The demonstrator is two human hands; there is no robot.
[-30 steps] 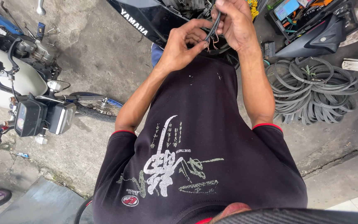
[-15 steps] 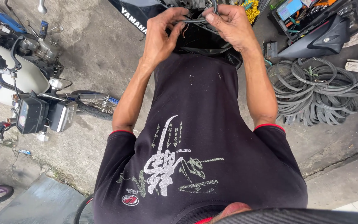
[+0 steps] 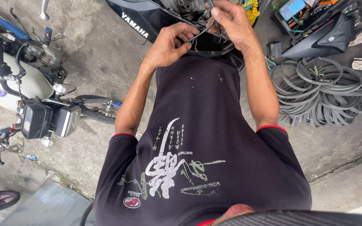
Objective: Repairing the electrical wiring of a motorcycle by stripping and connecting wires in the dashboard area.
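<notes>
Both my hands are raised in front of my black shirt, over the open body of a black motorcycle (image 3: 147,16). My left hand (image 3: 170,44) pinches the lower end of a thin black wire (image 3: 200,33), where bare copper strands stick out. My right hand (image 3: 231,23) grips the same wire higher up, near the top edge of the view. The wire runs slack between the two hands. More cables inside the motorcycle sit behind my fingers and are partly hidden.
A parked white motorcycle with handlebar and headlamp (image 3: 34,113) stands at left. A pile of black rubber drive belts (image 3: 319,90) lies on the concrete at right. Black body panels and a tray of tools (image 3: 319,21) sit at top right. A yellow coiled cable (image 3: 252,10) hangs near the motorcycle.
My hands have moved apart a little, the left lower and the right higher, drawing the wire out between them. The view has shifted slightly.
</notes>
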